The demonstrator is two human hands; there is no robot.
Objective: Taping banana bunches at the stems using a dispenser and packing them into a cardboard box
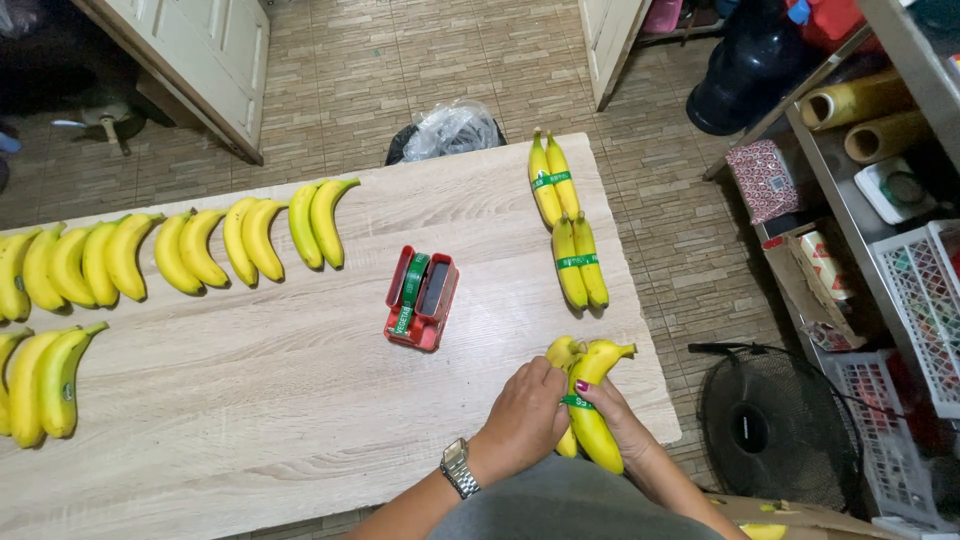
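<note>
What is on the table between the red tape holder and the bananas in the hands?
Nothing. In the head view, only bare wooden table lies between the red tape holder and the held bananas.

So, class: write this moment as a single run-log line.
left hand: on banana pair | right hand: holding pair at green band | tape dispenser: mid-table | banded pairs: far edge

Green label bands: one around each banana pair (551, 180) and (580, 261) at table's far right. Another green band (576, 402) on the held bananas. Red dispenser (421, 298) mid-table carries green label tape (411, 285). Patterned red-white packet (765, 178) beside shelf.
</note>
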